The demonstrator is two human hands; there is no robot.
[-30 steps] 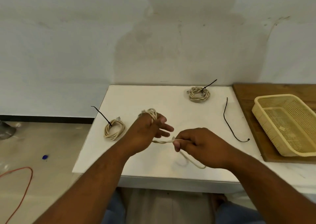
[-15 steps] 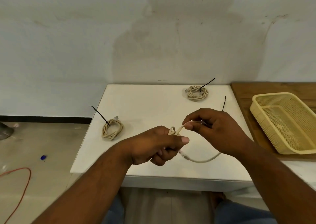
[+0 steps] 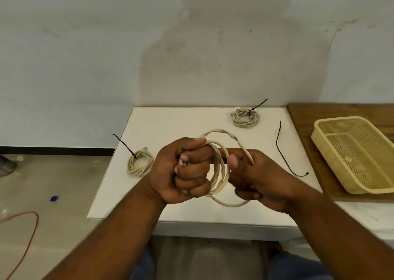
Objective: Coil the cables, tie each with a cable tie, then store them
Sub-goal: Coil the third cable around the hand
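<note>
Both hands hold a beige cable [image 3: 219, 168] in loops above the white table [image 3: 170, 130]. My left hand [image 3: 183, 173] grips the gathered loops in a fist. My right hand [image 3: 253, 175] holds the loose outer loop, its fingers curled round the cable. A loose black cable tie [image 3: 283, 151] lies on the table to the right of my hands. One tied beige coil [image 3: 139, 162] lies at the table's left edge, another tied coil [image 3: 245, 117] at the back. A yellow mesh basket [image 3: 358, 151] stands on a wooden board at the right.
The wooden board [image 3: 302, 117] adjoins the table's right side. On the floor to the left lie an orange cord [image 3: 25, 232] and a small blue cap [image 3: 53, 198]. A white wall stands right behind the table.
The hands have come together in front of me. The cable's loose tail, earlier trailing on the table, now hangs as wide loops between both hands.
</note>
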